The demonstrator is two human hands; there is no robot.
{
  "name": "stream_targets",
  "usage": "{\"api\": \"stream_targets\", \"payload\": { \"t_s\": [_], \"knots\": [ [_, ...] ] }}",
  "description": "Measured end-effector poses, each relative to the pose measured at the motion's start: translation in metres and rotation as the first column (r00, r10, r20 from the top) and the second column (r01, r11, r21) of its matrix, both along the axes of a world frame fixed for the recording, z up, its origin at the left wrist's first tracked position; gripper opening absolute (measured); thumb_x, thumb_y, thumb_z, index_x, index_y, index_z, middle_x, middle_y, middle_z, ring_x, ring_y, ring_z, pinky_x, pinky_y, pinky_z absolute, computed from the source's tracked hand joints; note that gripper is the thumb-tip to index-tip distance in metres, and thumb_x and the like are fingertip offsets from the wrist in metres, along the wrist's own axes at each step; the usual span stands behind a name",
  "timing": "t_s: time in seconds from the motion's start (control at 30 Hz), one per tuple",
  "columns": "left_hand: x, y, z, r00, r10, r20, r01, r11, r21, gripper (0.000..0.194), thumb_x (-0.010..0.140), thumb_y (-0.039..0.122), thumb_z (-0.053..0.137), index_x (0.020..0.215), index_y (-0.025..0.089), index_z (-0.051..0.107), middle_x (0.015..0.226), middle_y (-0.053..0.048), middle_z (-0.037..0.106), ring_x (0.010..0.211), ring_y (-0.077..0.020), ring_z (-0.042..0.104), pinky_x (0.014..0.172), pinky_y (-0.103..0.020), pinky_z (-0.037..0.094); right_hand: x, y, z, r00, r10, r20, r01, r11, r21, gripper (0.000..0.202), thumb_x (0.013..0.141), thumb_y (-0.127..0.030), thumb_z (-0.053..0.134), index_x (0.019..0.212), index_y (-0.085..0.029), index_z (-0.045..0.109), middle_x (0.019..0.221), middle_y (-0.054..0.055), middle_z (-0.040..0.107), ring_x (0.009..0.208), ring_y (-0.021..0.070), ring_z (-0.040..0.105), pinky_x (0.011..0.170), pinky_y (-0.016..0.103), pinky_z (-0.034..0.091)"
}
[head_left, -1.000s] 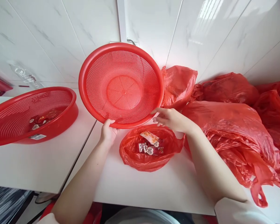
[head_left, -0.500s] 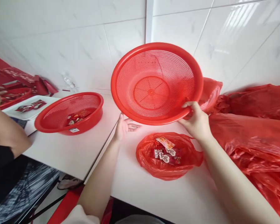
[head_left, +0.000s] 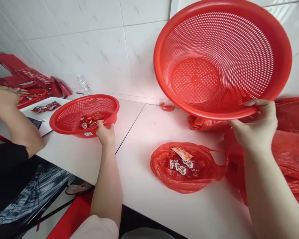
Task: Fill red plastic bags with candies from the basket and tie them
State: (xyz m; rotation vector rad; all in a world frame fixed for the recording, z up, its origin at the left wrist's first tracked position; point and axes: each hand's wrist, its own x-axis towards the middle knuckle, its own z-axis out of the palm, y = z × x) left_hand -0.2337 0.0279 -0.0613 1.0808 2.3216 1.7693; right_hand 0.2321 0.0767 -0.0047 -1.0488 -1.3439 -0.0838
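Observation:
My right hand grips the lower rim of a large red plastic mesh basket, raised and tilted so that its bare inside faces me. On the left, my left hand holds the near right rim of a second red mesh basket standing on the table. Several small red packets lie in that basket. Between my arms sits an open red plastic bag with dark red packets and an orange-white packet inside.
More red plastic bags are piled at the right. At the far left, a co-worker's arm reaches over another red basket, beside a white tray of packets. A clear bottle stands by the tiled wall.
My right hand has lifted the large basket up and to the right. My left hand has moved from beneath it to the left and taken hold of the second basket's rim.

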Motion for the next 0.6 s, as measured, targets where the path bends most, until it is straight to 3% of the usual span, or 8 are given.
{"api": "stream_targets", "payload": {
  "t_s": [0.1,0.17,0.4,0.6],
  "knots": [
    [0.004,0.004,-0.001,0.988,0.102,-0.114,-0.097,0.994,0.048,0.040,0.071,0.020,0.075,0.103,0.022,0.050,0.076,0.000,0.060,0.073,-0.0209,0.064,0.083,-0.042,0.050,0.006,0.001,0.002,1.000,0.008,-0.021,-0.008,1.000,0.012,0.055,0.054,-0.028,0.080,0.104,-0.023,0.059,0.103,0.006,0.064,0.088,0.0209,0.064,0.073,0.035,0.055],
    [0.011,0.009,-0.002,0.973,0.091,-0.210,-0.075,0.994,0.081,0.038,0.072,0.027,0.075,0.104,0.021,0.053,0.072,0.000,0.063,0.066,-0.0191,0.065,0.075,-0.038,0.053,0.008,0.000,0.004,0.999,0.013,-0.034,-0.012,1.000,0.020,0.054,0.055,-0.026,0.079,0.105,-0.023,0.059,0.104,0.007,0.063,0.089,0.0207,0.064,0.074,0.035,0.054],
    [0.065,0.020,-0.009,0.882,-0.206,-0.424,0.229,0.974,0.003,0.037,0.084,0.044,0.063,0.112,0.021,0.055,0.076,-0.003,0.071,0.066,-0.0161,0.068,0.067,-0.027,0.052,0.003,-0.009,0.014,0.996,0.046,-0.077,-0.045,0.999,0.009,0.049,0.054,-0.016,0.077,0.099,-0.022,0.060,0.098,0.006,0.063,0.080,0.0168,0.061,0.069,0.031,0.052],
    [0.099,0.020,-0.022,0.669,-0.422,-0.612,0.450,0.885,-0.119,0.034,0.085,0.043,0.063,0.109,0.020,0.057,0.076,-0.003,0.071,0.066,-0.0161,0.067,0.065,-0.026,0.050,-0.006,-0.014,0.017,0.990,0.124,-0.074,-0.128,0.991,-0.050,0.043,0.058,-0.019,0.076,0.096,-0.022,0.057,0.099,0.005,0.061,0.083,0.0157,0.060,0.070,0.028,0.051]
  ]
}}
